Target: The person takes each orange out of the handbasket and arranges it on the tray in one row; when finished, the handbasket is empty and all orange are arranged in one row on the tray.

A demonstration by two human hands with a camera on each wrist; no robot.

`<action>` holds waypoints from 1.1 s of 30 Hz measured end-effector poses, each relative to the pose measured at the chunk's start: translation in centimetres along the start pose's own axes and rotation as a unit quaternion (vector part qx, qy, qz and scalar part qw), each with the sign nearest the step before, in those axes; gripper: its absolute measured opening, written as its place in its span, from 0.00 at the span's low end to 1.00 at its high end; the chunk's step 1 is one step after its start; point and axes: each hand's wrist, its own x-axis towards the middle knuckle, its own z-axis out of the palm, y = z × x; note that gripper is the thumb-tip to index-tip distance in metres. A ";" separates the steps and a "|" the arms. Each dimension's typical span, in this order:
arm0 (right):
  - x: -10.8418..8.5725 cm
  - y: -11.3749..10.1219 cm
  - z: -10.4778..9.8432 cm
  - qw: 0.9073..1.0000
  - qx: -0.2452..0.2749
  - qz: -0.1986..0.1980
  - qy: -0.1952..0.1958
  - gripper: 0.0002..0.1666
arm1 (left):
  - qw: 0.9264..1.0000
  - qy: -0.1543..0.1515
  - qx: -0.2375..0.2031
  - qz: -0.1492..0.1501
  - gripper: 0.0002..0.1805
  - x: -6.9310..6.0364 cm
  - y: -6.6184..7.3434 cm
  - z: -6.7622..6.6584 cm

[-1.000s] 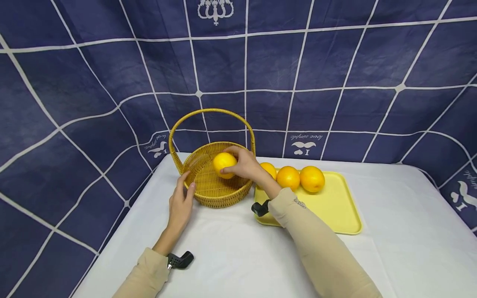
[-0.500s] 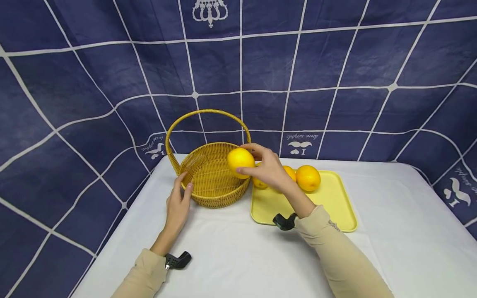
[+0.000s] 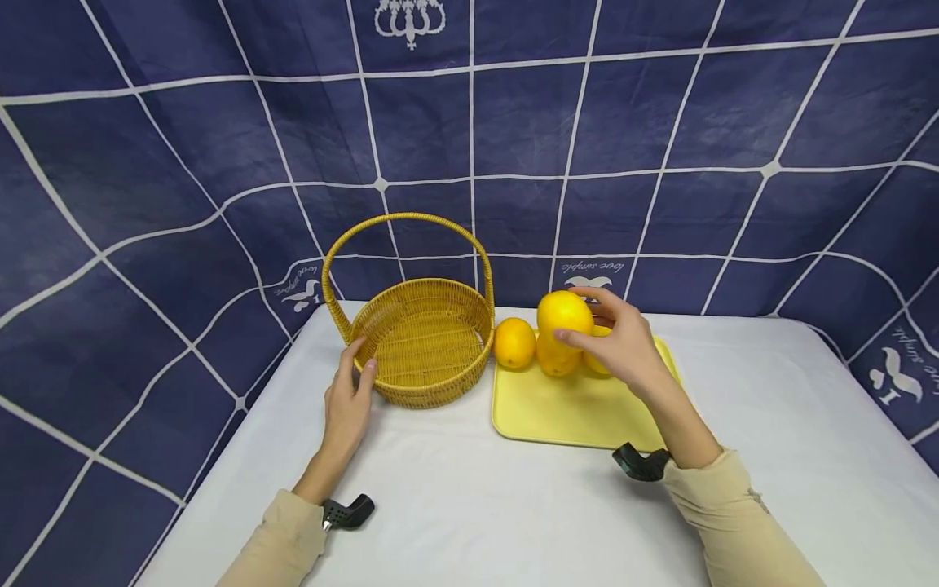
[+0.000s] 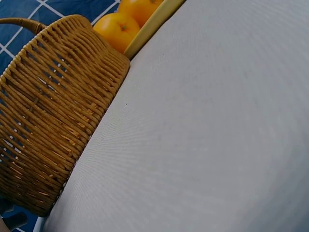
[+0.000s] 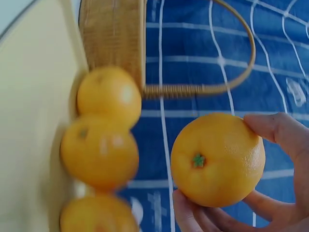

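Observation:
My right hand [image 3: 619, 342] holds an orange [image 3: 565, 311] between thumb and fingers, raised over the yellow tray [image 3: 557, 420]. In the right wrist view the held orange [image 5: 217, 159] shows its green stem end. Below it on the tray, one orange [image 3: 515, 343] sits at the left beside the basket; two others are partly hidden behind the held fruit and my hand. My left hand [image 3: 348, 408] grips the near left rim of the wicker basket [image 3: 433, 395], thumb and fingers at the edge. No fruit lies inside the basket. The left wrist view shows the basket's woven side [image 4: 63, 101].
A white cloth [image 3: 469, 505] covers the table. Behind it hangs a blue curtain [image 3: 528, 220] with white lines. The basket's tall arched handle [image 3: 407, 217] stands upright over the bowl, close to the curtain.
My right hand has carried the orange out of the basket and rightward, up over the tray. The left hand has stayed at the basket's rim.

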 end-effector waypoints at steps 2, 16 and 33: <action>-0.6 0.8 -1.5 1.000 -0.010 0.012 0.019 0.42 | 1.000 0.005 0.001 -0.001 0.27 -0.1 -0.1 -0.1; -0.9 5.2 -6.2 0.984 -0.097 0.087 0.120 0.48 | 1.000 0.004 0.003 0.001 0.27 0.2 -0.1 -0.3; -0.7 9.6 -5.7 0.966 -0.208 0.146 0.047 0.50 | 1.000 -0.007 0.000 -0.006 0.28 0.1 0.0 0.0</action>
